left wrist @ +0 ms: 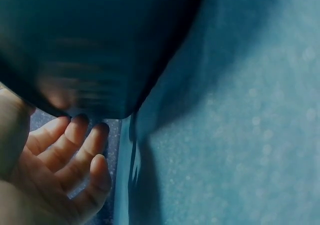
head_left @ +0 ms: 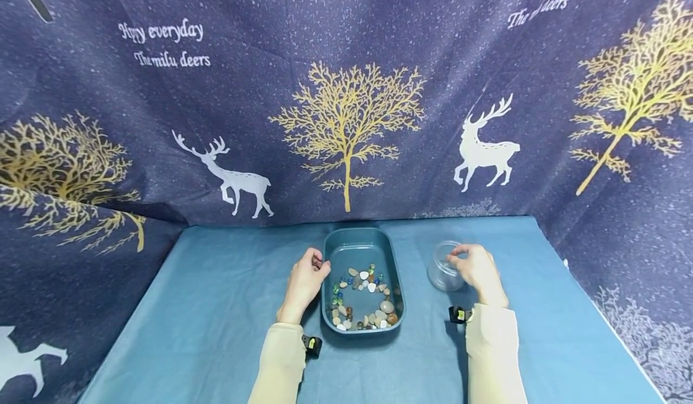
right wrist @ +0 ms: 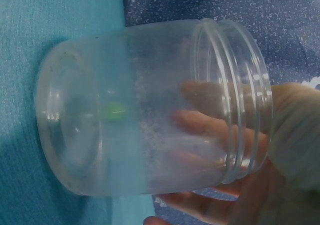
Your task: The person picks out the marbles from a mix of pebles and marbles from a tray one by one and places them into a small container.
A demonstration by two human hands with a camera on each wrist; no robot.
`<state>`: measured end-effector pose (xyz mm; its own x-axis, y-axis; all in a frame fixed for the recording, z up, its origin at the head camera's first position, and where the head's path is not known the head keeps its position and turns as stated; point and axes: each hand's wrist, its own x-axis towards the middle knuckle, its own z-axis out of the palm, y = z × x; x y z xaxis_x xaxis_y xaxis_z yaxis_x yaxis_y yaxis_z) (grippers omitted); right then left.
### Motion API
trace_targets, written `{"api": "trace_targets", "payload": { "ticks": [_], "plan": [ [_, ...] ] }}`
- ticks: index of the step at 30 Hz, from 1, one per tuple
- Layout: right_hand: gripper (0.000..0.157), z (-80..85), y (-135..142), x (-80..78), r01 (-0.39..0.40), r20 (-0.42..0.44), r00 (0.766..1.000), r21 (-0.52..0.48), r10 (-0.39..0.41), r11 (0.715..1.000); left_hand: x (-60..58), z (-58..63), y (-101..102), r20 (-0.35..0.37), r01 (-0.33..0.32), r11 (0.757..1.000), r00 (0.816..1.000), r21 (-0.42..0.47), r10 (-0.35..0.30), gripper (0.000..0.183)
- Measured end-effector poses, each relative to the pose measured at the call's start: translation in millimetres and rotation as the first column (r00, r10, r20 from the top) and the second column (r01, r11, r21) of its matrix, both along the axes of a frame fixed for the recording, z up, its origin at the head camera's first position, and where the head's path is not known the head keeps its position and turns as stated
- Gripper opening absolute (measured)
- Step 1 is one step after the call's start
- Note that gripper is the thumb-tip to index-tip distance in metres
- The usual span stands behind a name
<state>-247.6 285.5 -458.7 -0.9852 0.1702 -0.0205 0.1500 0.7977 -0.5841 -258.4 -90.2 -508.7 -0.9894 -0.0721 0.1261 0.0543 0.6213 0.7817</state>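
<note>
Dark-teal rounded-rectangular tray (head_left: 354, 252) mid-table between the hands, long axis running near to far, open side up. Left hand (head_left: 304, 279): holds left rim, thumb over edge, fingertips at outer wall. Tray contents: smooth white, tan and brown pebbles (head_left: 387, 306), biggest at near right; small green, blue and amber glass marbles (head_left: 338, 300) mostly along left.

Clear cylindrical plastic jar (head_left: 443, 279) right of tray, apart from it, upright, mouth up, threaded neck. Right hand (head_left: 480, 273) at mouth, some fingers inside, others outside; grip looks loose, nothing seen held. Blurry bright-green spot (right wrist: 115, 111) low in jar.

Surface: plain blue cloth (head_left: 233, 284). Behind: navy speckled fabric backdrop (head_left: 281, 25), white deer, yellow trees, white lettering.
</note>
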Motion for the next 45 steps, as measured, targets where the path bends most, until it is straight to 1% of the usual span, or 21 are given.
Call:
{"api": "trace_targets", "payload": {
  "ticks": [4,7,9,11,13,15,17,19,21,22,25,26,29,31,33,36,39,42,43,45],
  "plan": [
    [0.035,0.4,1.6,0.1,-0.017,0.018,1.0,-0.004,0.017,1.0,0.6,0.3,0.1,-0.004,0.003,1.0,1.0,-0.005,-0.003,0.015],
    [0.037,1.9,1.9,0.7,-0.03,0.01,1.0,-0.006,0.03,1.0,0.9,0.8,0.4,0.001,0.002,1.0,1.0,0.0,-0.002,0.015],
    [0.037,3.4,1.7,1.5,-0.044,-0.031,0.999,0.001,0.044,0.999,1.2,1.5,0.3,0.002,0.007,1.0,1.0,0.003,-0.007,0.015],
    [0.035,6.6,0.7,2.9,-0.061,-0.108,0.992,0.009,0.061,0.998,1.3,2.3,0.0,0.001,0.013,1.0,1.0,0.003,-0.013,0.014],
    [0.034,10.4,-1.3,4.6,-0.075,-0.206,0.975,0.02,0.077,0.997,1.8,3.3,-0.2,-0.003,0.021,1.0,1.0,0.0,-0.021,0.014],
    [0.031,14.8,-5.3,6.3,-0.079,-0.316,0.945,0.042,0.088,0.996,1.7,4.1,0.0,-0.006,0.023,1.0,1.0,-0.005,-0.023,0.014],
    [0.03,19.3,-11.6,7.5,-0.076,-0.376,0.922,0.054,0.091,0.996,1.8,4.9,0.4,0.001,0.019,1.0,1.0,-0.006,-0.019,0.014],
    [0.028,21.8,-19.4,6.7,-0.085,-0.415,0.904,0.061,0.103,0.995,2.0,5.6,0.4,0.008,0.016,1.0,1.0,-0.007,-0.016,0.014],
    [0.027,22.5,-28.7,4.4,-0.112,-0.429,0.895,0.053,0.124,0.992,1.9,6.1,0.3,0.014,0.013,1.0,1.0,-0.01,-0.013,0.014],
    [0.026,22.3,-33.4,2.8,-0.134,-0.431,0.891,0.047,0.141,0.99,2.0,6.3,0.2,0.015,0.013,1.0,1.0,-0.009,-0.013,0.015],
    [0.025,17.9,-47.9,-2.6,-0.211,-0.455,0.867,0.037,0.205,0.977,2.3,6.1,-0.1,0.013,0.014,1.0,1.0,-0.008,-0.014,0.015],
    [0.025,16.1,-52.7,-4.2,-0.231,-0.455,0.863,0.033,0.221,0.972,2.2,5.8,-0.1,0.011,0.015,1.0,1.0,-0.008,-0.015,0.015],
    [0.025,9.8,-66.3,-8.0,-0.293,-0.465,0.843,0.025,0.27,0.956,2.3,5.0,0.0,0.008,0.019,1.0,1.0,-0.006,-0.019,0.014],
    [0.024,4.5,-74.5,-10.4,-0.334,-0.478,0.825,0.02,0.303,0.942,2.2,4.7,-0.1,0.009,0.019,1.0,1.0,-0.007,-0.019,0.014],
    [0.023,-0.7,-82.4,-12.5,-0.378,-0.487,0.806,0.014,0.336,0.926,2.2,4.4,-0.5,0.012,0.018,1.0,1.0,-0.01,-0.018,0.014],
    [0.023,-7.3,-93.2,-16.0,-0.44,-0.485,0.784,0.005,0.387,0.898,2.4,4.6,-1.0,0.016,0.014,1.0,1.0,-0.015,-0.013,0.015],
    [0.02,-10.3,-103.9,-20.3,-0.498,-0.455,0.771,0.006,0.446,0.867,2.4,5.2,-0.9,0.013,0.012,1.0,1.0,-0.015,-0.012,0.015],
    [0.017,-12.4,-113.1,-27.4,-0.554,-0.41,0.75,0.042,0.52,0.832,2.6,5.6,-0.4,0.008,0.016,1.0,1.0,-0.007,-0.016,0.015],
    [0.016,-12.9,-115.6,-30.1,-0.572,-0.391,0.741,0.057,0.546,0.818,2.7,5.6,-0.1,0.007,0.018,1.0,1.0,-0.007,-0.018,0.015],
    [0.016,-13.6,-119.5,-35.2,-0.612,-0.367,0.715,0.085,0.596,0.786,3.4,5.0,0.4,0.006,0.019,1.0,1.0,-0.005,-0.019,0.015]
  ]
}}
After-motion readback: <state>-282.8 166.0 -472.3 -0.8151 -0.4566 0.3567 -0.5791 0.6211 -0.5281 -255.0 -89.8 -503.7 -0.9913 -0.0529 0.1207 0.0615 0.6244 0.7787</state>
